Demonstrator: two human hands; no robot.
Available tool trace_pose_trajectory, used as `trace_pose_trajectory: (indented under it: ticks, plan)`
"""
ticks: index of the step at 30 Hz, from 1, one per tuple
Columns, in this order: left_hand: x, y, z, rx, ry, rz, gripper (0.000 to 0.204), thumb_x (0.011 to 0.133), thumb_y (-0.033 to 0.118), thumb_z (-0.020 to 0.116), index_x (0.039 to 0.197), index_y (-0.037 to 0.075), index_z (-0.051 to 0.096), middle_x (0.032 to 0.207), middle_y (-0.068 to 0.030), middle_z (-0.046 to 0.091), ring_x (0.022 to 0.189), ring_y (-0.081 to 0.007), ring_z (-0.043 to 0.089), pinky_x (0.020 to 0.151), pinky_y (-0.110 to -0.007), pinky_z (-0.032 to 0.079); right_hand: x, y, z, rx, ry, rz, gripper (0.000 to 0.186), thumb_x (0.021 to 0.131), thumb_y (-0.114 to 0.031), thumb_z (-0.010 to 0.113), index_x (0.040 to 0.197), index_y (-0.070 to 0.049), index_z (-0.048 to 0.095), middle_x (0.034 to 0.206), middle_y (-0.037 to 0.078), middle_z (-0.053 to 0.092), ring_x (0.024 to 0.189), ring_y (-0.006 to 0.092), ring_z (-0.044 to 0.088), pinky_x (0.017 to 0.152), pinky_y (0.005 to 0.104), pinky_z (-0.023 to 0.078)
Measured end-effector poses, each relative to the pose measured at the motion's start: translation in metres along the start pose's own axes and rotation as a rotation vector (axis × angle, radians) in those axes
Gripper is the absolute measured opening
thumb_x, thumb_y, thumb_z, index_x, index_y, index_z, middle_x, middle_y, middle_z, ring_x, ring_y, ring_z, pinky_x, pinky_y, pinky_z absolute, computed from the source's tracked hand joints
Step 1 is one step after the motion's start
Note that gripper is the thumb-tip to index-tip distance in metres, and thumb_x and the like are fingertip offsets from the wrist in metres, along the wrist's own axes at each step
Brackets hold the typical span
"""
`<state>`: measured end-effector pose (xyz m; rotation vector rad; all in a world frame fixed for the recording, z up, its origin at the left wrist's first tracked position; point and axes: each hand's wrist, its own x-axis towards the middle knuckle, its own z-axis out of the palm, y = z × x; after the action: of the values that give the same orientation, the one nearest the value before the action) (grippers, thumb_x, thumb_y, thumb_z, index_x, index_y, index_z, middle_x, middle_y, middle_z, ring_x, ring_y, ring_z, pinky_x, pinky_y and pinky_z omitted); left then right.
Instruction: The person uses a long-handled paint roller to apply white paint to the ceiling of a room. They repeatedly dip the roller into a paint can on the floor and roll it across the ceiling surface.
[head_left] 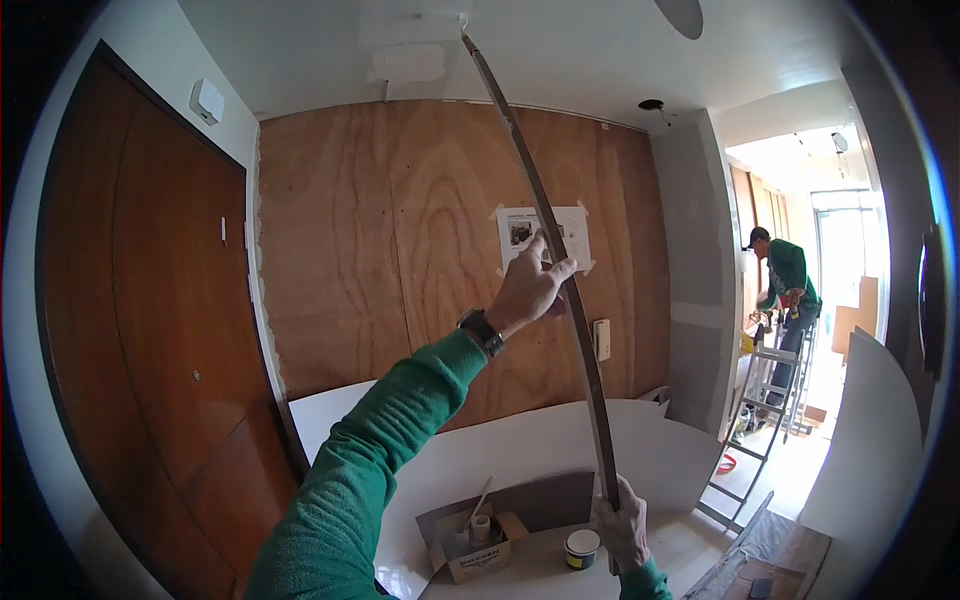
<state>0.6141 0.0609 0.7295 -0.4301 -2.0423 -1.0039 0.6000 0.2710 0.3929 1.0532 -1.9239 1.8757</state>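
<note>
A long, narrow, dark straight bar (530, 170) slants up in front of me; its upper end is close to a white fitting on the ceiling. My left hand (532, 285), with a watch on the wrist, is closed round the bar about halfway along. Lower down, my right hand (624, 525) grips it near its bottom end. Below and to the left of my right hand stands a small tub (582, 549) with a light lid. A cardboard box (470, 570) beside it holds a roll and a stick. The bar's exact material I cannot tell.
Plywood panels (340, 250) cover the wall ahead, with a taped paper sheet (578, 225). Curved white sheets (540, 435) lean below. At left is a brown door (180, 300). In the passage at right, a person (787, 275) works by a stepladder (765, 410).
</note>
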Motion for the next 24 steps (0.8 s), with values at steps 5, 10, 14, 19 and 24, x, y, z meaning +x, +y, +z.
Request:
trace_pose_trajectory:
  ticks: [5,10,14,19,24]
  plan:
    - [0.031,-0.032,-0.021,0.016,0.043,-0.044,0.044,0.099,0.021,0.062,0.133,-0.003,0.048,0.095,-0.0158,0.071,0.053,-0.0172,0.067,0.042,-0.029,0.057,0.036,-0.016,0.012,-0.025,-0.021,0.002,0.037,0.091,-0.014,0.064,0.127,-0.004,0.062,0.068,0.012,0.058,0.059,0.0188,0.058,0.059,0.0337,0.049]
    - [0.046,-0.043,-0.025,0.012,0.085,-0.075,0.038,0.099,0.02,0.062,0.126,-0.005,0.051,0.087,-0.0153,0.071,0.052,-0.0178,0.067,0.041,-0.03,0.057,0.056,-0.011,0.016,-0.027,-0.027,-0.022,0.038,0.09,-0.014,0.065,0.126,-0.002,0.062,0.069,0.013,0.058,0.062,0.0193,0.06,0.061,0.0349,0.05]
    - [0.047,-0.04,-0.025,0.021,0.076,-0.074,0.039,0.099,0.02,0.063,0.127,-0.004,0.051,0.086,-0.0157,0.071,0.051,-0.0178,0.067,0.04,-0.03,0.056,0.056,-0.015,0.013,-0.014,-0.034,0.017,0.037,0.089,-0.014,0.066,0.124,-0.002,0.062,0.069,0.011,0.057,0.062,0.0171,0.058,0.06,0.034,0.05]
    - [0.027,-0.026,0.0,0.035,0.074,-0.003,0.042,0.099,0.02,0.063,0.132,-0.001,0.05,0.089,-0.0147,0.071,0.051,-0.0169,0.067,0.04,-0.03,0.056,0.035,-0.001,-0.001,0.042,-0.01,0.052,0.036,0.089,-0.014,0.067,0.123,-0.002,0.065,0.066,0.008,0.056,0.059,0.0132,0.054,0.057,0.0322,0.048]
    - [-0.012,0.013,0.035,0.238,0.044,0.06,0.06,0.1,0.022,0.063,0.148,-0.003,0.035,0.094,-0.0149,0.073,0.063,-0.0168,0.07,0.049,-0.029,0.059,-0.007,0.034,-0.015,0.164,0.037,0.053,0.036,0.087,-0.008,0.068,0.123,-0.001,0.066,0.069,-0.002,0.055,0.058,0.006,0.051,0.051,0.026,0.044]
